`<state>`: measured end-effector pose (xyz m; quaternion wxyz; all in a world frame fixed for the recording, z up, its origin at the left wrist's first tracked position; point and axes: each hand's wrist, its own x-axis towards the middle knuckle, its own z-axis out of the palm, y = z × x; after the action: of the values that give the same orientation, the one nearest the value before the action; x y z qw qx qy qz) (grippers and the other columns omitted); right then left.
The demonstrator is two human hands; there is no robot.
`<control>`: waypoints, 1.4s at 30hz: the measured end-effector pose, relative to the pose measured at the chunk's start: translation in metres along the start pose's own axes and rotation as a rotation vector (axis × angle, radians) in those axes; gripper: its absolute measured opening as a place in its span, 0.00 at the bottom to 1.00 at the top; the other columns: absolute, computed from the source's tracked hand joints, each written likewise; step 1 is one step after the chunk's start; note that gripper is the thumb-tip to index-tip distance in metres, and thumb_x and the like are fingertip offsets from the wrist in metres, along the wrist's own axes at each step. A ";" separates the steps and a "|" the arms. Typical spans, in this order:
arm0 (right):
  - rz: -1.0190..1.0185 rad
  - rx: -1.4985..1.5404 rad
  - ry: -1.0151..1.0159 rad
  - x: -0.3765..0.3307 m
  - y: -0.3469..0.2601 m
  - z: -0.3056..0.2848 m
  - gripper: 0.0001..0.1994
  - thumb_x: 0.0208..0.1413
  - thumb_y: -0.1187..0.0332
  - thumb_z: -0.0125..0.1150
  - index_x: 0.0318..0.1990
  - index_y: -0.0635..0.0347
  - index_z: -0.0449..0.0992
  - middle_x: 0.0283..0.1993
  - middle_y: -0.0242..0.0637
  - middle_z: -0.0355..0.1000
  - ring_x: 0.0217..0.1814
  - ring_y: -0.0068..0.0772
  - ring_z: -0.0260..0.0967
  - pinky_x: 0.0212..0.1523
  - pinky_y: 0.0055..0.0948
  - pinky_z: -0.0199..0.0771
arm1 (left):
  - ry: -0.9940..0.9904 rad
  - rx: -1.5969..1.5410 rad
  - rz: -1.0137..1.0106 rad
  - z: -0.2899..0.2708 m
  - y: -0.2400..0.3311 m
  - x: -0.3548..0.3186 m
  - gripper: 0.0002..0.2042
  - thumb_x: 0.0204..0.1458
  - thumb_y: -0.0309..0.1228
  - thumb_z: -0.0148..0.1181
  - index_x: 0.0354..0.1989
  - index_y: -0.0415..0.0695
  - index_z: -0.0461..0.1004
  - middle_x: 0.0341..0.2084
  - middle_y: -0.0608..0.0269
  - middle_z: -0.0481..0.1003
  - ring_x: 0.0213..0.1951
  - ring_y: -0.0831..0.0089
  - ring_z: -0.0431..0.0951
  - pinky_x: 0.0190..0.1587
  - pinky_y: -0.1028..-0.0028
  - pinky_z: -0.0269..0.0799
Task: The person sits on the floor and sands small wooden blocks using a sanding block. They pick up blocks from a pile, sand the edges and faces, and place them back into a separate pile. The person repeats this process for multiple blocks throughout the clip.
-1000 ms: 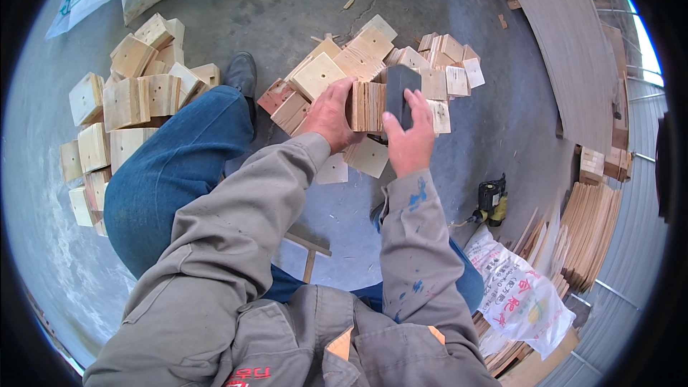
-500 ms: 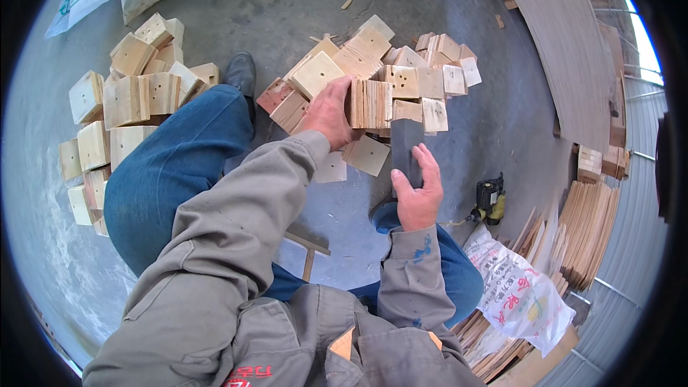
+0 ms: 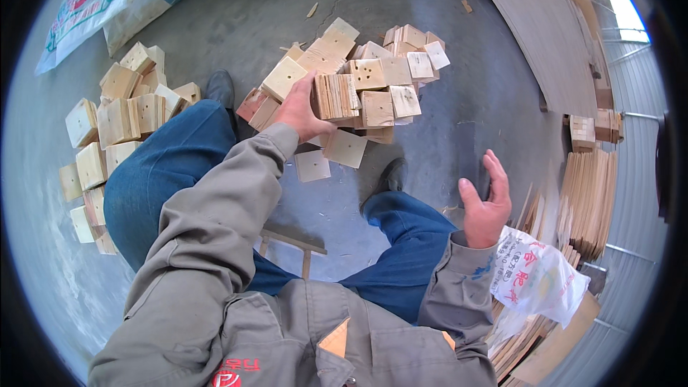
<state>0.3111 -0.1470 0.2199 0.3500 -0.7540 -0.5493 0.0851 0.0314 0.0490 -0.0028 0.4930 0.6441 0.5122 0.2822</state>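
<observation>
My left hand (image 3: 301,111) grips the left side of a layered wooden block (image 3: 337,97), its fingers along the side and its thumb below. The block rests among a pile of pale square wooden blocks (image 3: 369,75), several with small dark holes. To the right, my right hand (image 3: 487,208) is raised, thumb and fingers wide around a dark grey rectangular piece (image 3: 469,145). This piece is hard to tell from the grey floor, and its kind is unclear. Loose square blocks (image 3: 345,149) lie just under the left hand.
More wooden blocks (image 3: 89,165) are heaped to the left of my left knee. Printed sacks (image 3: 93,0) lie far left. Stacked thin boards (image 3: 588,197), a white printed bag (image 3: 541,276) and a large grey-brown sheet (image 3: 537,36) are at the right.
My right hand has moved right, away from the wooden blocks, with the dark grey piece. It now covers the spot of the black-and-yellow tool. My left hand stays on the layered block.
</observation>
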 end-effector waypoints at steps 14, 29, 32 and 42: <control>0.068 -0.036 0.047 -0.019 0.024 -0.017 0.27 0.50 0.78 0.73 0.61 0.66 0.79 0.68 0.45 0.76 0.71 0.42 0.73 0.72 0.37 0.69 | -0.108 0.064 0.176 0.013 0.024 -0.017 0.56 0.30 0.34 0.86 0.74 0.48 0.62 0.76 0.41 0.54 0.79 0.47 0.52 0.80 0.58 0.55; 0.010 -0.070 -0.018 -0.021 0.024 -0.018 0.28 0.45 0.78 0.75 0.58 0.66 0.80 0.67 0.47 0.77 0.68 0.47 0.75 0.71 0.39 0.72 | -0.068 0.053 0.315 0.034 0.032 -0.038 0.51 0.30 0.31 0.84 0.69 0.51 0.63 0.72 0.47 0.56 0.75 0.48 0.59 0.77 0.56 0.63; 0.023 -0.087 -0.036 -0.021 0.021 -0.019 0.28 0.45 0.78 0.75 0.58 0.66 0.80 0.67 0.47 0.77 0.69 0.47 0.75 0.71 0.39 0.72 | -0.003 0.071 0.412 0.033 0.032 -0.030 0.49 0.30 0.29 0.83 0.67 0.52 0.63 0.73 0.47 0.55 0.75 0.48 0.59 0.76 0.56 0.64; 0.021 -0.097 -0.066 -0.020 0.023 -0.018 0.28 0.45 0.78 0.75 0.58 0.66 0.80 0.67 0.48 0.77 0.69 0.48 0.75 0.70 0.40 0.72 | 0.070 0.122 0.494 0.029 0.015 -0.030 0.46 0.32 0.22 0.80 0.65 0.54 0.64 0.73 0.45 0.54 0.74 0.42 0.58 0.75 0.51 0.64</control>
<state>0.3304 -0.1767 0.2139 0.2937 -0.7727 -0.5560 0.0867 0.0526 0.0111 0.0049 0.3515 0.7679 0.3723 0.3849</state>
